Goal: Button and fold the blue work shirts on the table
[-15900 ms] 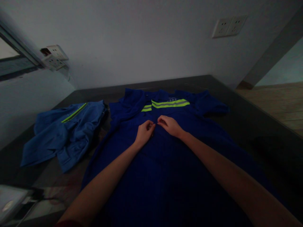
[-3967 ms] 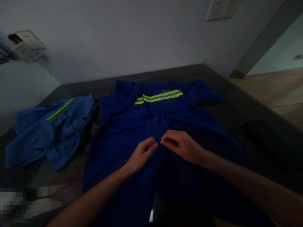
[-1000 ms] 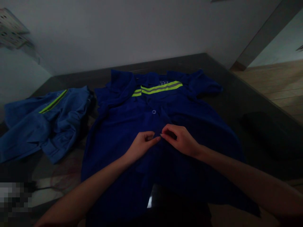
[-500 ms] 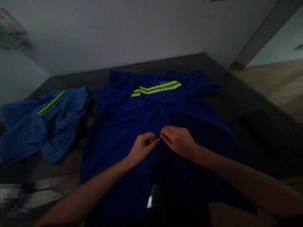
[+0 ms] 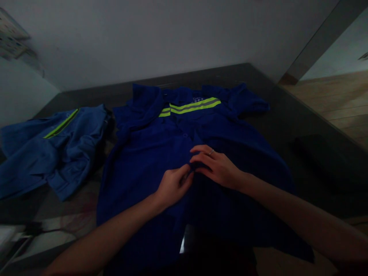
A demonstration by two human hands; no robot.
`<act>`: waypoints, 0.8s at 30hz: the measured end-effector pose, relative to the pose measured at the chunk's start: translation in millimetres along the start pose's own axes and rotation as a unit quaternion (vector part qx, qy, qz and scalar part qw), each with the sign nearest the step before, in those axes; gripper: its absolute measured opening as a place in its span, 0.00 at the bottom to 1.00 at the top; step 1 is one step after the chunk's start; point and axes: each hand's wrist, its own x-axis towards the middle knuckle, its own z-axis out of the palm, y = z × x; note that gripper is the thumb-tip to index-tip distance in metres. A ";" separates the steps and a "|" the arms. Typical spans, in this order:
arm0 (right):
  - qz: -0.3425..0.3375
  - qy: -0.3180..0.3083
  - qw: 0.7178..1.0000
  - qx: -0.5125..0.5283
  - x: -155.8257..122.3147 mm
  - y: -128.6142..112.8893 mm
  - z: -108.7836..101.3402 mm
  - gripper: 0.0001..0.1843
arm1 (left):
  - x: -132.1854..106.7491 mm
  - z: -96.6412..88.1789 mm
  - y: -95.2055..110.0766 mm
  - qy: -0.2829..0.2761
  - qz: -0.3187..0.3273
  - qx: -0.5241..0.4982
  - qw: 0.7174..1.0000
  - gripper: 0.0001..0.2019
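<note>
A dark blue work shirt with yellow-green reflective stripes near the collar lies spread front-up on a dark table. My left hand pinches the shirt's front edge at the middle of the chest, fingers closed. My right hand, with a ring on one finger, lies against it from the right, fingertips pressed on the same fabric edge. One fastened button shows just above the hands. What is between the fingertips is hidden.
A second, lighter blue shirt with a yellow-green stripe lies crumpled on the table's left side. A dark flat object rests at the right. A white wall runs behind the table; wooden floor shows far right. Pale items and a cable lie at lower left.
Both hands stayed at the shirt's front edge. My left hand slid slightly lower; my right hand's fingers lifted and spread over the fabric. The camera view barely shifted.
</note>
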 end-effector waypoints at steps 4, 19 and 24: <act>-0.027 -0.042 0.998 0.030 -0.5 -1.8 3.1 0.22 | -0.6 0.7 -3.2 -0.020 0.034 0.073 0.997 0.08; 0.053 0.103 0.989 0.097 -1.6 -5.0 11.7 0.10 | 5.7 -5.8 -1.8 0.089 -0.028 -0.082 0.992 0.09; 0.068 0.111 0.984 0.117 -1.6 -4.8 12.9 0.10 | 10.8 -5.1 -5.5 0.064 0.010 -0.075 0.995 0.10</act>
